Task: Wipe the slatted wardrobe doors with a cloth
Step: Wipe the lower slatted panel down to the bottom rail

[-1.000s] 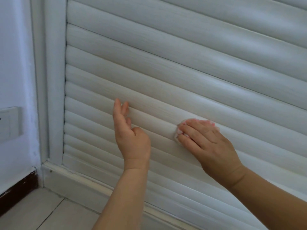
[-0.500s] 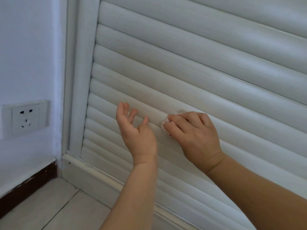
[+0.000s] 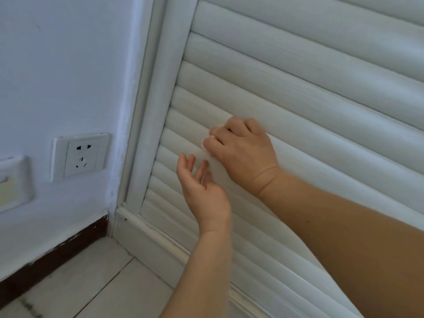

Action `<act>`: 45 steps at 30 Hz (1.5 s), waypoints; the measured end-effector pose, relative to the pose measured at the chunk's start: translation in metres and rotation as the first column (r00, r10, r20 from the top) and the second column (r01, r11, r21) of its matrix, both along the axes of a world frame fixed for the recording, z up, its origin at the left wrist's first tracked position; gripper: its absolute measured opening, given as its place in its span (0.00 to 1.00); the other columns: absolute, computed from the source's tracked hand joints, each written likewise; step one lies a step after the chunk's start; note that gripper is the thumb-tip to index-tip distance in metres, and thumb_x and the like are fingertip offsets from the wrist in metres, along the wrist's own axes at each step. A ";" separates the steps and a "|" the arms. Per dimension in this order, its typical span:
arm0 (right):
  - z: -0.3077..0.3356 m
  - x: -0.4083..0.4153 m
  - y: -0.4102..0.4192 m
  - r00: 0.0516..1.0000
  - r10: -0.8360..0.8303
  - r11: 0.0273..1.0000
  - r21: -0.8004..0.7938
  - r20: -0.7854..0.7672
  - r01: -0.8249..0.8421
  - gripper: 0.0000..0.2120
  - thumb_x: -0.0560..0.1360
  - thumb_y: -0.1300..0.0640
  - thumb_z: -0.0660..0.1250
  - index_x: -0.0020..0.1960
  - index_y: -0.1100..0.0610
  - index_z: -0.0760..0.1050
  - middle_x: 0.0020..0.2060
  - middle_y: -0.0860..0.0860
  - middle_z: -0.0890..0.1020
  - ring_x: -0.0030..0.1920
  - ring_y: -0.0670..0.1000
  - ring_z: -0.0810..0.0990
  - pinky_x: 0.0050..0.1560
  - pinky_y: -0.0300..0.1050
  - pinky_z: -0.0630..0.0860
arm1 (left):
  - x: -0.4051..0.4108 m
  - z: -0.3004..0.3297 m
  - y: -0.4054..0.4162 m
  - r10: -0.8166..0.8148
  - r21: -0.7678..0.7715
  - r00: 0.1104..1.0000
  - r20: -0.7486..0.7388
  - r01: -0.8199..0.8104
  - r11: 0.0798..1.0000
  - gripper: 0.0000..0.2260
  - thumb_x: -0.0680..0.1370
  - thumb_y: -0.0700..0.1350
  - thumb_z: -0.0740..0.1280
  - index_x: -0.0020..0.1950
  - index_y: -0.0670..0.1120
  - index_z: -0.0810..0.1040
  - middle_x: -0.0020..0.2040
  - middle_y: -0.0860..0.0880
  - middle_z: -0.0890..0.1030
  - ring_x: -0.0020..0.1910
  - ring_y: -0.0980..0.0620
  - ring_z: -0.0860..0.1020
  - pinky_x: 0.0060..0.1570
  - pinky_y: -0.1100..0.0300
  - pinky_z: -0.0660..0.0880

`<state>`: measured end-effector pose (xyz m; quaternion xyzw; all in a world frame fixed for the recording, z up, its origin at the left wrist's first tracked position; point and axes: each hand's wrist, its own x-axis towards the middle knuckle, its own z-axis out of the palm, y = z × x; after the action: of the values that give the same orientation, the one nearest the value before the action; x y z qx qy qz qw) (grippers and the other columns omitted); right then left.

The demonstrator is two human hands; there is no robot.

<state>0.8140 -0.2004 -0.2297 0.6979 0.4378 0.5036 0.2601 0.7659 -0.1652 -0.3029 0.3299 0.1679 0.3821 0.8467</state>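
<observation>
The white slatted wardrobe door (image 3: 309, 92) fills the right half of the view. My right hand (image 3: 241, 152) presses a small whitish cloth (image 3: 204, 143) against a lower slat, fingers curled over it; only a sliver of cloth shows under the fingertips. My left hand (image 3: 202, 189) hovers just below and left of it, fingers relaxed and spread, close to the slats and holding nothing.
The door's white frame post (image 3: 151, 111) runs down to a white base moulding (image 3: 146, 235). Left of it is a white wall with a power socket (image 3: 80, 154) and a dark skirting board (image 3: 52, 255). Pale floor tiles (image 3: 96, 285) lie below.
My right hand has slid the cloth leftward along the slat toward the frame post. The view has swung so the wall and socket show more. My left hand stays close beneath.
</observation>
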 end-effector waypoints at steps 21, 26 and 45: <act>-0.005 0.030 0.068 0.975 -0.185 0.965 -0.210 -0.123 0.157 0.20 0.74 0.47 0.58 0.61 0.53 0.78 0.60 0.51 0.80 0.61 0.53 0.76 0.61 0.48 0.67 | 0.005 -0.024 0.021 0.027 -0.097 0.998 -0.055 -0.032 0.995 0.29 0.74 0.24 0.51 0.65 0.54 0.63 0.59 0.54 0.69 0.56 0.57 0.74 0.54 0.56 0.77; -0.017 -0.002 0.055 0.908 -0.404 0.894 -0.257 -0.109 0.367 0.27 0.75 0.56 0.45 0.73 0.56 0.63 0.67 0.56 0.70 0.66 0.57 0.68 0.63 0.52 0.60 | 0.003 -0.025 0.015 0.011 -0.069 0.998 -0.062 -0.015 0.998 0.28 0.75 0.25 0.52 0.69 0.49 0.63 0.60 0.54 0.70 0.53 0.60 0.74 0.53 0.60 0.75; -0.033 -0.051 -0.100 0.954 -0.200 0.968 -0.195 -0.223 0.157 0.25 0.67 0.60 0.58 0.62 0.57 0.78 0.58 0.53 0.81 0.52 0.55 0.72 0.46 0.49 0.63 | -0.014 -0.020 -0.006 -0.076 0.100 0.994 -0.076 0.084 0.991 0.30 0.73 0.23 0.53 0.70 0.47 0.62 0.60 0.51 0.70 0.52 0.60 0.74 0.55 0.54 0.75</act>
<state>0.7631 -0.3003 -0.2630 0.7650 0.4437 0.3491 0.3099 0.7517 -0.1713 -0.3225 0.3933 0.1648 0.3438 0.8366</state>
